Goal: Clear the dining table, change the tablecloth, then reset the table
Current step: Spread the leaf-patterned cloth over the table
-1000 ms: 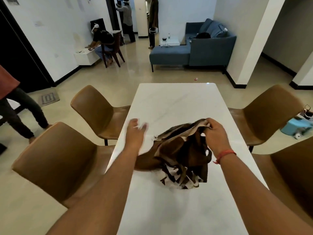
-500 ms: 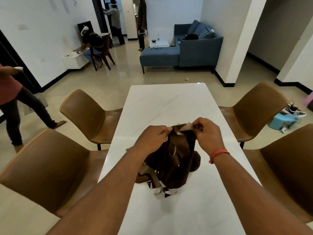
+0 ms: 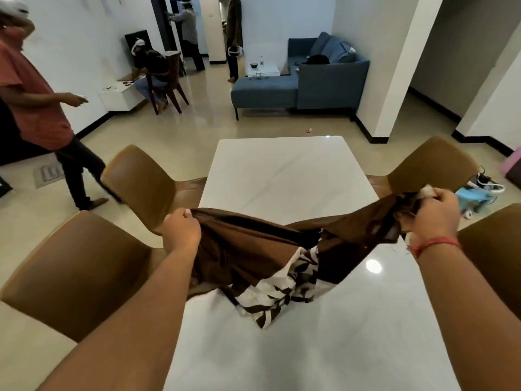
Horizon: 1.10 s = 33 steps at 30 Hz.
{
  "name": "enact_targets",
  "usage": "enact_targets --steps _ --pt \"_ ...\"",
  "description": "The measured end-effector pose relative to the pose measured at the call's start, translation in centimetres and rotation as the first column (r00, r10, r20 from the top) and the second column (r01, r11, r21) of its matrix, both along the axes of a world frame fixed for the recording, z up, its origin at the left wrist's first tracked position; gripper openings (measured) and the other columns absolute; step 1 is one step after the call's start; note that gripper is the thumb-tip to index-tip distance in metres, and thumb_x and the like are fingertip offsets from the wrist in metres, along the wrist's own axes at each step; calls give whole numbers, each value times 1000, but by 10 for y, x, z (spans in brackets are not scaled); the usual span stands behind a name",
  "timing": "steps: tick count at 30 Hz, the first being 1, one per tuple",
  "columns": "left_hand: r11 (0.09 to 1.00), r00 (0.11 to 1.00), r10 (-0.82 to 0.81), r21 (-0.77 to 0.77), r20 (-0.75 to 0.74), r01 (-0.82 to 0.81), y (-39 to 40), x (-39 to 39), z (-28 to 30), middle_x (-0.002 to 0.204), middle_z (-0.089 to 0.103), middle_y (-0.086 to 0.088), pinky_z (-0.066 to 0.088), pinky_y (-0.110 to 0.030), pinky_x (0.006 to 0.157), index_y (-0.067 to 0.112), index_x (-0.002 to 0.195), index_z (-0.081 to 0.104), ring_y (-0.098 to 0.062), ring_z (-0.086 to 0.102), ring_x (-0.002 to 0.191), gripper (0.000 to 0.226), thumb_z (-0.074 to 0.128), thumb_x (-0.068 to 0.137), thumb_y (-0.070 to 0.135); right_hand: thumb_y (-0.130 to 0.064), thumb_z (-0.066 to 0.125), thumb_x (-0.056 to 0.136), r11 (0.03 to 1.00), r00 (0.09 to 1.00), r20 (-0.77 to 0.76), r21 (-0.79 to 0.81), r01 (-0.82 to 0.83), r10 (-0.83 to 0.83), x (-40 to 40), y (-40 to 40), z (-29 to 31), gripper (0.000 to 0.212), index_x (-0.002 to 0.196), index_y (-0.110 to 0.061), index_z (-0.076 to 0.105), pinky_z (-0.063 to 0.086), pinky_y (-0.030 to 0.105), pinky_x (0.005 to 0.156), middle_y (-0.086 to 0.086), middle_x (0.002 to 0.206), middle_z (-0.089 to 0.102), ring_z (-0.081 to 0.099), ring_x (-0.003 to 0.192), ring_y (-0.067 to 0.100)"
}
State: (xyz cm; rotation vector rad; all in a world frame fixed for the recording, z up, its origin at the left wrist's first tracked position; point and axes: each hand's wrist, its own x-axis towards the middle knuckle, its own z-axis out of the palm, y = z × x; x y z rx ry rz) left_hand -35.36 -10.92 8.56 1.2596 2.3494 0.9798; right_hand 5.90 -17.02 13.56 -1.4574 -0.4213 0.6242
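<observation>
Head view shows us holding the tablecloth (image 3: pixel 253 249) stretched between both hands above the white surface (image 3: pixel 287 170), its middle sagging so that the patterned white and brown part touches the surface near us. We judge it light, limp and a little slippery: it will drape and bunch wherever it is not held, so the edge or corners are the places to grip, well apart, to spread it flat. Our left hand (image 3: pixel 183 230) is curled in a fist round one brown edge, over the surface's left side. Our right hand (image 3: pixel 434 213) grips a gathered bunch of cloth out past the right side, near a brown chair (image 3: pixel 434 162). Both forearms reach forward and splay outward, wrists level.
</observation>
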Motion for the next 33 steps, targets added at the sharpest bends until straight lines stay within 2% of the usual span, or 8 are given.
enact_targets --steps 4,8,11,13,18,21,26,33 --pt "987 991 78 135 106 -92 0 6 14 106 56 -7 39 -34 78 11 113 63 -24 55 96 32 34 107 25 -19 40 96 988 1000 11 156 16 -18 -16 1 21 30 88 -36 64 57 42 86 6 107 62 63 102 25" --pt "938 946 240 197 219 -284 8 -25 37 99 55 -2 37 -34 79 14 114 59 -25 56 99 30 33 107 28 -14 38 97 982 995 58 174 66 -77 16 5 20 32 118 -3 60 58 37 78 22 115 64 67 99 30" --pt "975 992 -23 221 123 -4 7 -3 49 88 52 2 33 -29 78 16 104 57 -23 53 91 26 34 107 26 -40 60 92 996 918 391 -84 -33 63 22 17 10 25 107 -20 66 58 45 85 12 107 67 67 92 25" --pt "925 937 -335 219 94 309 4 35 59 84 52 5 32 -21 72 18 103 59 -16 53 84 22 38 107 25 -25 63 90 927 784 508 -298 -227 356 -11 12 11 17 107 -30 65 53 38 90 2 111 66 63 98 20" --pt "473 454 -865 47 216 880 1 97 79 102 72 8 48 -37 101 29 100 70 -18 66 102 22 50 102 37 -26 75 86 466 228 447 -546 -696 865 -125 -1 -3 46 126 -37 55 45 16 79 -21 94 59 57 81 -6" --pt "353 356 -918 -49 175 934 -2 104 100 95 71 14 51 -31 95 33 100 70 -8 66 93 20 51 102 39 -33 77 83 394 238 335 -548 -738 912 -132 4 -8 24 105 -24 72 54 30 88 -7 94 73 68 88 9" --pt "506 491 -861 -128 -132 853 18 54 115 101 61 14 38 -29 89 29 109 65 -13 55 101 23 44 105 37 -44 73 84 429 144 430 -696 -575 891 -83 8 4 25 93 -21 74 52 28 75 -3 82 70 65 78 13" --pt "923 918 -307 158 -252 352 21 -36 69 98 58 4 40 -36 80 29 114 63 -22 56 96 26 39 105 35 -45 69 87 260 -122 279 -954 -149 953 -15 25 29 28 104 -23 71 48 26 76 -9 87 67 60 84 10"
